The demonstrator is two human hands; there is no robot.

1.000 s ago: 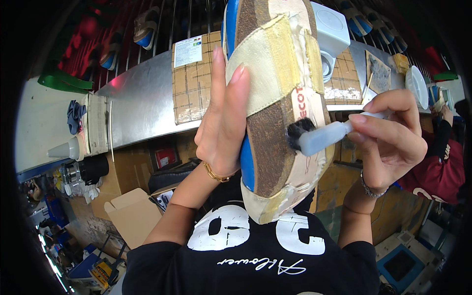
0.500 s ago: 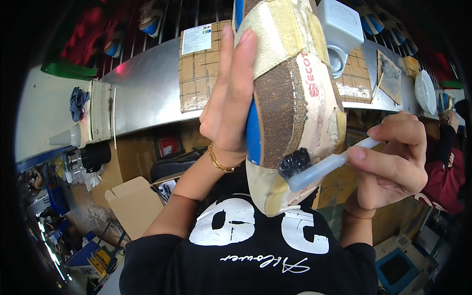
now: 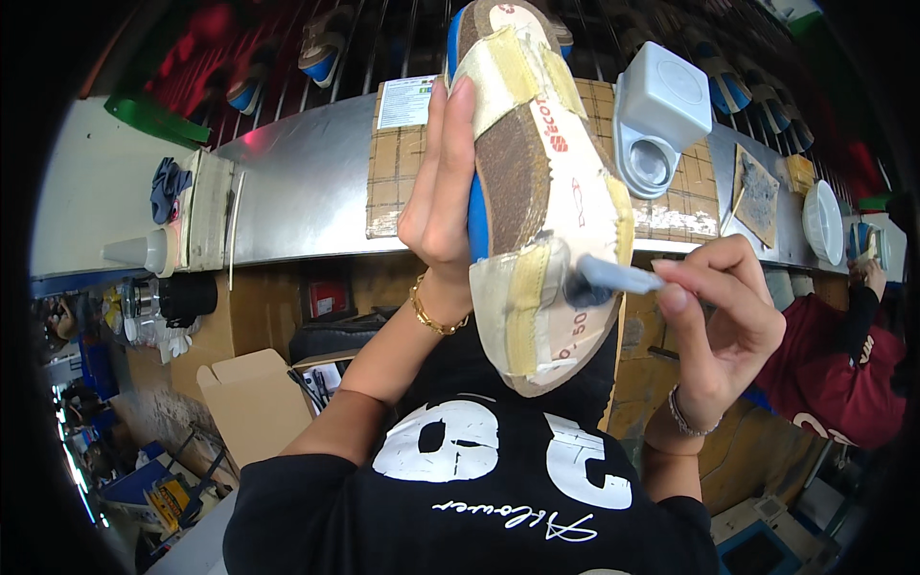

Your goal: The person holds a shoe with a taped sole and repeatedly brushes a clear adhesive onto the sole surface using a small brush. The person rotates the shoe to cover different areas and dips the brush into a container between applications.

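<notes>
An unfinished shoe [image 3: 508, 192] is held up with its underside facing me. It has a pale bottom, a brown band along the left side, cream-yellow straps and a blue layer at the left edge. My left hand [image 3: 446, 182] grips the shoe along its left side, fingers stretched upward. In my right hand [image 3: 724, 316], thumb and fingers pinch the pale handle of a brush [image 3: 618, 277]. The brush's dark, blurred bristles touch the pale underside near the shoe's lower end, just right of the lower strap.
Behind the shoe, a white plastic container [image 3: 666, 105] with a round opening stands on cardboard [image 3: 407, 196] on the metal bench [image 3: 297, 182]. A white bowl [image 3: 822, 220] and a stained board [image 3: 757, 192] are farther right. Several shoes hang on the rack beyond; another person [image 3: 843, 374] is at right.
The shoe has tilted, showing more of its pale underside and upper end. The brush has moved from the brown band's lower edge onto the pale bottom; my right hand has shifted left.
</notes>
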